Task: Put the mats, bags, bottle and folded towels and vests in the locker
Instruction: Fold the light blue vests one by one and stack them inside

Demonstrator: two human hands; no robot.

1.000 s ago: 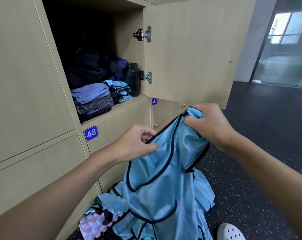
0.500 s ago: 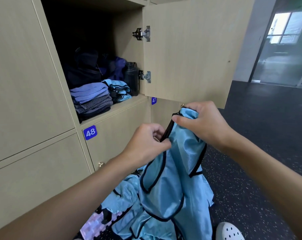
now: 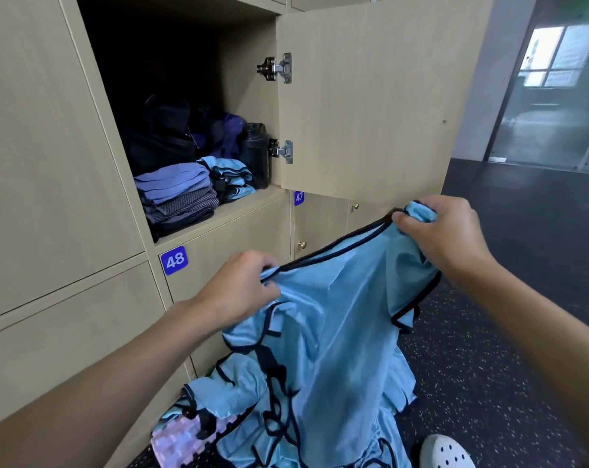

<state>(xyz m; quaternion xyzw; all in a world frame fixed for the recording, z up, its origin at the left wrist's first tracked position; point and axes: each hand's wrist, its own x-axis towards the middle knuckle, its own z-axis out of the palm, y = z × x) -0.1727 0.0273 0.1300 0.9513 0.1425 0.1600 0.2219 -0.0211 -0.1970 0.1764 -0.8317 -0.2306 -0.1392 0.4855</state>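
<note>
Head view looks down on a light blue vest stretched between two hands, below and in front of the open locker. The left hand pinches the black-trimmed top edge in a closed grip, and the right hand has its grip bunched round the far corner, higher up and just under the lower edge of the locker door. The held edge runs as a slanted line rising from left to right across the locker's front, and the rest hangs loose toward the floor. It is not folded yet, so folding looks like the step in hand. The locker lies up and to the left of both hands, with the left hand nearer to it. Inside the locker, dark bags sit at the back, a black bottle stands by the right wall, folded towels are stacked at the front left, and folded vests lie between towels and bottle; the room left seems to be on top of those vests. Below the locker a heap of loose vests lies over a pale ridged mat. The door, swung out to the right, could catch the right arm on the lift.
</note>
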